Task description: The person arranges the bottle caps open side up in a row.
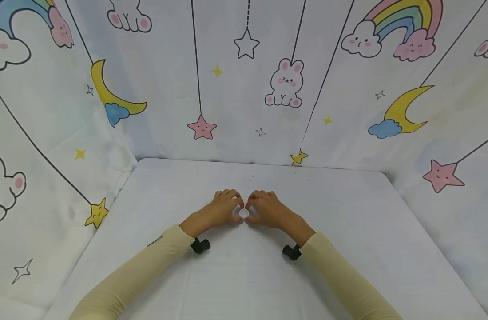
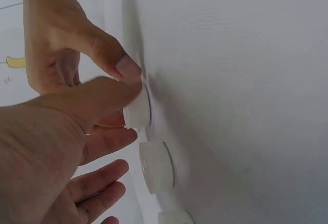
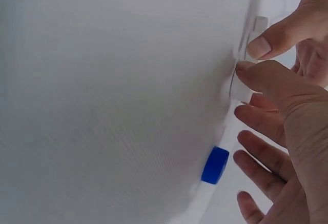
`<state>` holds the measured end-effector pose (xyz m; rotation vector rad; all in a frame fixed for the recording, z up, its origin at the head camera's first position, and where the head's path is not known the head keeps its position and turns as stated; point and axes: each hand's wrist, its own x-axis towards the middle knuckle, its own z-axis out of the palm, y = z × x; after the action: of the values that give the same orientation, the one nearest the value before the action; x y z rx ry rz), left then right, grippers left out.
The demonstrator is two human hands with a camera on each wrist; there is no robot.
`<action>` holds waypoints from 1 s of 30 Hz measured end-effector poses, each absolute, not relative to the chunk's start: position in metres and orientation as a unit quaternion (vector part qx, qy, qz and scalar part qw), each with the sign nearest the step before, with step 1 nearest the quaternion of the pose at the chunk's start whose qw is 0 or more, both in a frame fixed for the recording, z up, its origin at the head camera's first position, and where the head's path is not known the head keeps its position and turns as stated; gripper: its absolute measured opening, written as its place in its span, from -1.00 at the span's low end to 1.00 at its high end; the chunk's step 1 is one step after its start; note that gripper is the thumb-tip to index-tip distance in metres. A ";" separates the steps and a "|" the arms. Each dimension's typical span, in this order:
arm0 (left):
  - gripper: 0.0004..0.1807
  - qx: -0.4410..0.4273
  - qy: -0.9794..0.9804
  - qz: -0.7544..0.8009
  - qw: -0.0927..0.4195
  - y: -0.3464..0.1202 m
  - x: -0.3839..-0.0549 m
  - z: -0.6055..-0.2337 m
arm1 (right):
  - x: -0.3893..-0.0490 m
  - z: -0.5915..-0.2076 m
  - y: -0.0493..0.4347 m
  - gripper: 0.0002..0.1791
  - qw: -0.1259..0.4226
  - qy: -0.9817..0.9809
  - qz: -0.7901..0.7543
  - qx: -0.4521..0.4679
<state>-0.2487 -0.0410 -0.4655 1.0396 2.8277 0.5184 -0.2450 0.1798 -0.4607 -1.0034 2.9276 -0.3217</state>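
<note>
Both hands meet over the white tabletop around a small round white cap, which looks like a bottle cap. My left hand pinches it from the left with thumb and fingertips. From the other side my right hand pinches the same cap, the two thumbs nearly touching. The left wrist view shows the held cap partly behind the left thumb, with another white cap beside the left fingers. A blue cap stands by the right fingers in the right wrist view; the head view hides it.
A further white cap is cut off at the bottom of the left wrist view. The white table ends at a cloth backdrop printed with rabbits, moons and stars. Black wrist cameras hang under the sleeves.
</note>
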 end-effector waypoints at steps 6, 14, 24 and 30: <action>-0.57 0.343 0.922 0.177 0.038 -0.037 -0.253 -0.459 | -0.248 -0.450 0.190 -0.51 0.023 0.950 -0.102 -0.294; -0.59 0.335 0.922 0.193 0.034 -0.023 -0.263 -0.452 | -0.253 -0.443 0.205 -0.50 0.033 0.958 -0.125 -0.255; -0.54 0.333 0.930 0.154 0.030 0.000 -0.277 -0.449 | -0.262 -0.451 0.215 -0.53 0.045 0.962 -0.138 -0.230; -0.56 0.336 0.931 0.139 0.035 0.011 -0.283 -0.454 | -0.263 -0.454 0.217 -0.54 0.055 0.964 -0.148 -0.215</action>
<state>-0.2828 0.0107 -0.4541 1.0312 2.8611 0.4281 -0.2635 0.2169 -0.4540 -0.6515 2.9272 -0.4504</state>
